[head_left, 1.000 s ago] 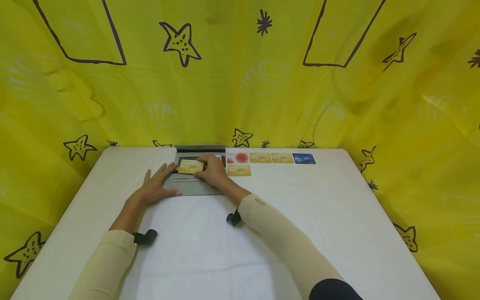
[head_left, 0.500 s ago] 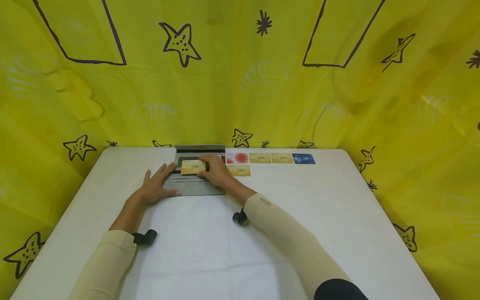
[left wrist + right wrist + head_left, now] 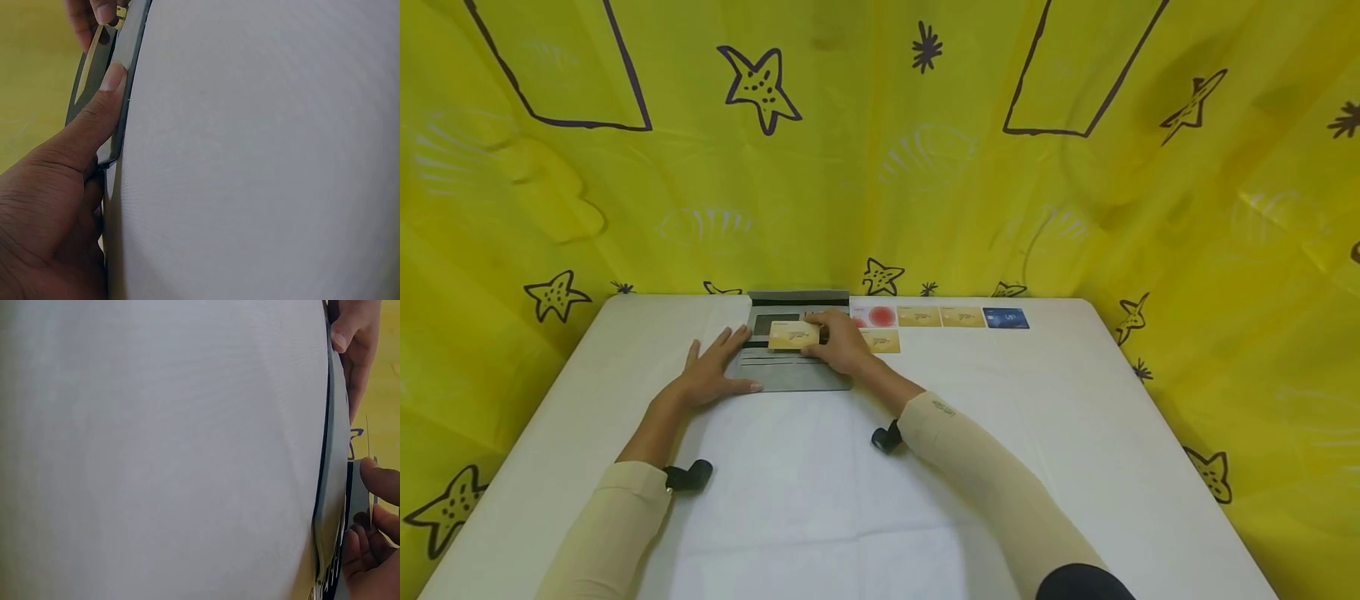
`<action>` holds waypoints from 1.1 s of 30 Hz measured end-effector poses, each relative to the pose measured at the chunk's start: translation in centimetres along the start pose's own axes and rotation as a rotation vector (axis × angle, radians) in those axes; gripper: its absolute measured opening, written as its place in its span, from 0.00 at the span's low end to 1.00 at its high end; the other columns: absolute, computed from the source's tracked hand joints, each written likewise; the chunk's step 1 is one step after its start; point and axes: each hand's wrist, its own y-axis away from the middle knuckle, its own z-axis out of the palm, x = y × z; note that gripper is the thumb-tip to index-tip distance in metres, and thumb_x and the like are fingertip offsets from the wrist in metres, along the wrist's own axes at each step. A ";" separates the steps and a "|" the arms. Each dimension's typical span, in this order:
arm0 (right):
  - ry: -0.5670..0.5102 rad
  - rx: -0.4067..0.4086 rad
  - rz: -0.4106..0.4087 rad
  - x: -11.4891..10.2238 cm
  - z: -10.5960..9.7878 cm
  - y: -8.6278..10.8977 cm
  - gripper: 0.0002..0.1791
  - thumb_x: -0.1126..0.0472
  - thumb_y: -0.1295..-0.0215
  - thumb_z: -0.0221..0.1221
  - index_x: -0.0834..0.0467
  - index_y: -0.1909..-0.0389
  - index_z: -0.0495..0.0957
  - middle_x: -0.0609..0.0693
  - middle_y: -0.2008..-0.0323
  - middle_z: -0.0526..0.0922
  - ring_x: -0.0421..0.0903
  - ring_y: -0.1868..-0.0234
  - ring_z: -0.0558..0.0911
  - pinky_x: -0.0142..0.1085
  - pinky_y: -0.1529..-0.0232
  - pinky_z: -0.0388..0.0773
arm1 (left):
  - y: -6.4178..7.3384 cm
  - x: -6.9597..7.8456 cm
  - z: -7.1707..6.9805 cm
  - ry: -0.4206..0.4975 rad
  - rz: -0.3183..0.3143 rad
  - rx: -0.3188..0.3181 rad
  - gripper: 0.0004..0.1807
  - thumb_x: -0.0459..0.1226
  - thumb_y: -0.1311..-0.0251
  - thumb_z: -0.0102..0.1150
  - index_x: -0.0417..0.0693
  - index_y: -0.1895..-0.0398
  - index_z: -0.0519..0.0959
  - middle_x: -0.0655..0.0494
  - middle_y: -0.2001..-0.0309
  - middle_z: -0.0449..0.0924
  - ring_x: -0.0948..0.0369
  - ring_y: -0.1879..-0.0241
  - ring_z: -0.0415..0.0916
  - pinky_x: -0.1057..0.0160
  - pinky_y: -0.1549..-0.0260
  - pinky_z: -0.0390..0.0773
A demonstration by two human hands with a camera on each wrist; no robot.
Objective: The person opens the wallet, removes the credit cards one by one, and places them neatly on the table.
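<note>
A grey card wallet (image 3: 793, 381) lies spread at the back of the table, dark slots across it. My right hand (image 3: 842, 343) pinches a gold card (image 3: 792, 335) by its right end, over the wallet's middle. In the right wrist view the pinched card shows edge-on, as a thin line above the wallet. My left hand (image 3: 711, 375) rests at the wallet's left edge, fingers spread. From the left wrist, the thumb (image 3: 112, 78) presses on the wallet's near edge.
Right of the wallet, a red-and-white card (image 3: 876, 317), two gold cards (image 3: 919, 317) and a blue card (image 3: 1006, 318) form a row. Another gold card (image 3: 887, 341) lies below the row, partly behind my right hand. A yellow patterned curtain (image 3: 865, 167) hangs behind the table.
My right hand has slid a little to the right with the gold card, uncovering more of the wallet's dark upper-left panel. My left hand has stayed put.
</note>
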 end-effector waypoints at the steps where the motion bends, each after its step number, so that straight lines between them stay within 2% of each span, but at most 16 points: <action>1: -0.004 -0.003 -0.001 0.0 -0.1 0.1 0.31 0.59 0.34 0.74 0.59 0.31 0.79 0.55 0.35 0.79 0.50 0.38 0.76 0.39 0.32 0.71 | 0.0 0.0 0.0 0.000 0.001 0.001 0.59 0.54 0.39 0.74 0.42 0.15 0.50 0.37 0.16 0.43 0.38 0.18 0.33 0.31 0.28 0.19; 9: -0.019 -0.003 -0.018 0.7 -0.5 0.7 0.30 0.60 0.34 0.73 0.59 0.32 0.80 0.56 0.41 0.81 0.48 0.47 0.76 0.37 0.43 0.76 | -0.1 -0.1 0.0 -0.003 0.007 0.007 0.59 0.53 0.40 0.74 0.41 0.15 0.50 0.37 0.16 0.44 0.38 0.18 0.34 0.31 0.28 0.19; 17: -0.039 -0.005 -0.027 0.8 -0.9 1.1 0.30 0.62 0.35 0.74 0.61 0.33 0.80 0.55 0.45 0.82 0.47 0.51 0.77 0.34 0.49 0.77 | -0.1 -0.1 0.0 0.000 0.009 0.005 0.58 0.53 0.39 0.74 0.40 0.15 0.50 0.37 0.16 0.44 0.37 0.18 0.34 0.31 0.28 0.18; 22: -0.053 -0.008 -0.030 0.9 -1.0 1.4 0.29 0.64 0.35 0.74 0.62 0.33 0.80 0.56 0.44 0.82 0.48 0.50 0.79 0.35 0.47 0.79 | 0.1 0.1 0.0 0.010 -0.003 0.004 0.59 0.53 0.40 0.75 0.41 0.15 0.50 0.37 0.16 0.43 0.38 0.18 0.33 0.32 0.28 0.17; 27: -0.053 -0.002 -0.016 1.4 -1.4 1.6 0.30 0.63 0.35 0.74 0.62 0.33 0.79 0.56 0.38 0.81 0.50 0.44 0.79 0.38 0.40 0.78 | 0.1 0.1 0.0 0.009 0.010 0.007 0.58 0.52 0.40 0.75 0.40 0.16 0.50 0.37 0.16 0.44 0.37 0.18 0.33 0.32 0.28 0.18; 33: -0.048 0.019 0.002 2.0 -2.0 2.0 0.30 0.62 0.35 0.74 0.61 0.33 0.80 0.57 0.38 0.81 0.50 0.43 0.78 0.41 0.38 0.77 | 0.0 0.0 0.0 -0.002 0.020 0.010 0.58 0.52 0.39 0.74 0.40 0.16 0.50 0.37 0.16 0.43 0.37 0.18 0.34 0.31 0.28 0.19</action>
